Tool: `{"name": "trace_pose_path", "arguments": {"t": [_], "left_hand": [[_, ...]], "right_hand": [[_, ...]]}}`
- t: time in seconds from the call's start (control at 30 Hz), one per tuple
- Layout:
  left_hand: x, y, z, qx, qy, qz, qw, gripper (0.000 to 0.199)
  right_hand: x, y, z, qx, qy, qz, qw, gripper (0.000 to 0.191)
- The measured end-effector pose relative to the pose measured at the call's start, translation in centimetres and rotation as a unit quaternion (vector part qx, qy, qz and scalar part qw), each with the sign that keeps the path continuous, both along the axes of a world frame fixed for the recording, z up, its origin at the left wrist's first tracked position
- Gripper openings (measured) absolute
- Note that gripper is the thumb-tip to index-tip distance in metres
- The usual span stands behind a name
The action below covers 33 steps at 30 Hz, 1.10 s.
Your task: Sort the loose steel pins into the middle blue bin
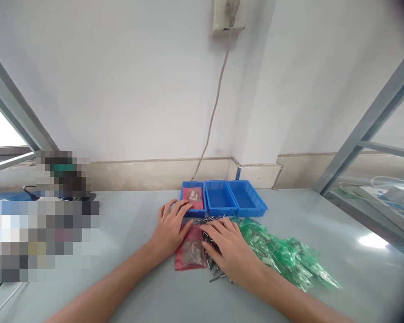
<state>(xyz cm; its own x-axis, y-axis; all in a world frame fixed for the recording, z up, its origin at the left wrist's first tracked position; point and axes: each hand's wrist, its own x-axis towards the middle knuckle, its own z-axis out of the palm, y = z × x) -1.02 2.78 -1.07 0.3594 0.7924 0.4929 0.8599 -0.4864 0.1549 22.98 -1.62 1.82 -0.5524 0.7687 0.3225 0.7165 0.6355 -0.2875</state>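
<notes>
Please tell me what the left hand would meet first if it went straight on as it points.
Probably the leftmost blue bin: the left hand overlaps its near side in view, though contact is unclear.

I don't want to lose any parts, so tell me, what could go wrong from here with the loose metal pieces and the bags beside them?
The loose metal pieces lie in a heap under the right hand, so a careless sweep might scatter them across the tabletop. The green bags crowd the heap's right side; a stray piece could slip among them unnoticed.
</notes>
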Motion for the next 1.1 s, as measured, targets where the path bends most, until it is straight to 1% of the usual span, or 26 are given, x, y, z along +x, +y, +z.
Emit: {"name": "trace_pose_path", "arguments": {"t": [0.1, 0.2, 0.3, 0.47, 0.63, 0.8, 0.87, 1.1], "left_hand": [[0.1, -0.1, -0.1, -0.027, 0.007, 0.002, 1.0, 0.045], [0.1, -0.2, -0.2, -0.039, 0.009, 0.002, 0.999, 0.046], [0.2, -0.2, -0.3, -0.041, 0.007, 0.004, 0.999, 0.047], [0.3, -0.2, -0.3, -0.041, 0.004, 0.005, 0.999, 0.048], [0.3, -0.3, -0.2, -0.046, 0.006, 0.01, 0.999, 0.048], [0.4, -0.4, -0.3, -0.029, 0.016, 0.021, 0.999, 0.046], [0.5, -0.4, -0.3, -0.022, 0.016, 0.023, 0.999, 0.045], [0.5, -0.5, -0.1, -0.02, 0.014, 0.025, 0.999, 0.044]], "right_hand": [[0.0, 0.1, -0.2, 0.013, -0.014, -0.002, 1.0, 0.027], [0.0, 0.1, -0.4, 0.023, -0.026, -0.007, 0.999, 0.029], [-0.1, 0.1, -0.5, 0.023, -0.024, -0.009, 0.999, 0.026], [-0.2, 0.0, -0.4, -0.006, 0.004, -0.003, 1.0, 0.019], [-0.2, 0.0, -0.5, 0.02, -0.021, -0.025, 0.999, 0.023], [-0.1, 0.0, -0.2, 0.014, -0.02, -0.012, 1.0, 0.011], [-0.2, 0.0, 0.0, 0.014, -0.023, -0.014, 1.0, 0.009], [0.2, 0.3, 0.6, 0.009, -0.017, -0.002, 1.0, 0.023]]}}
